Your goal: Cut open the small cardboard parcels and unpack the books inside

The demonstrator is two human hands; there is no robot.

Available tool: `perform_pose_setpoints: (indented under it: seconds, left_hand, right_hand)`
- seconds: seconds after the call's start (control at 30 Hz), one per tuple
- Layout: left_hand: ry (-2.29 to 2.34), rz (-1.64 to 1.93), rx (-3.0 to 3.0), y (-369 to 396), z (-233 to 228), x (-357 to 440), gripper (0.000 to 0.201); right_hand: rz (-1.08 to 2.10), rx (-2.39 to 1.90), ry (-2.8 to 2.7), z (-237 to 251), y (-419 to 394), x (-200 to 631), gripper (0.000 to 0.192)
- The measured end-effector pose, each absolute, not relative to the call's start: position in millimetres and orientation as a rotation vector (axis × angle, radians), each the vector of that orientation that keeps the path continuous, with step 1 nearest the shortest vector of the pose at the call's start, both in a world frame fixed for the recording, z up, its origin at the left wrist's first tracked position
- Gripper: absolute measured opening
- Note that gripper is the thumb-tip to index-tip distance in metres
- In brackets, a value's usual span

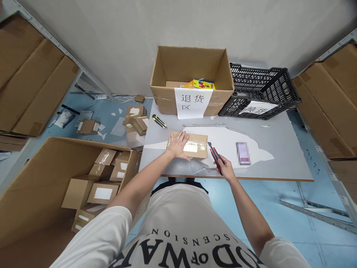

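A small taped cardboard box (199,143) with a white label lies on the table near its front edge. My left hand (178,145) rests flat on the left part of this box, fingers spread. In my right hand (225,168) is a red and black utility knife (214,156), its tip pointing up and left, close to the box's right end. Clear tape shines across the top of the box. A second utility knife, yellow and black (160,121), lies on the table to the upper left of the box.
At the table's back stand a large open carton (164,100) with a paper sign and a black plastic crate (251,111). A blurred flat item (243,153) lies to the right. A big carton (69,143) of small boxes stands at left; more boxes (136,121) lie on the floor.
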State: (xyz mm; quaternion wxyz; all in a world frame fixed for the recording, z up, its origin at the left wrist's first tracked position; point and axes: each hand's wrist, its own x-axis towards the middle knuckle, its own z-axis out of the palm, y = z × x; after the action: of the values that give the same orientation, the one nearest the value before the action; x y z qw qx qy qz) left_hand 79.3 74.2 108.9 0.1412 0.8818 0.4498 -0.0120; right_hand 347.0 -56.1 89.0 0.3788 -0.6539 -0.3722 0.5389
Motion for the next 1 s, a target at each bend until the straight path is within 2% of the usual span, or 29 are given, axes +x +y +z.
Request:
perform_pose_setpoints:
  seconds: [0.2, 0.7, 1.0]
  left_hand:
    - [1.271, 0.027, 2.533, 73.8, 110.5, 79.3, 0.127]
    - [1.275, 0.098, 2.527, 72.7, 111.2, 78.9, 0.121]
    - [1.273, 0.061, 2.555, 72.7, 113.3, 78.2, 0.120]
  right_hand:
    - [1.454, -1.651, -1.021, 93.1, -54.0, 360.5, 0.061]
    - [1.662, -1.639, -1.362, 104.4, -62.5, 374.4, 0.047]
    - [1.691, -1.705, -1.238, 105.4, -89.5, 403.3, 0.052]
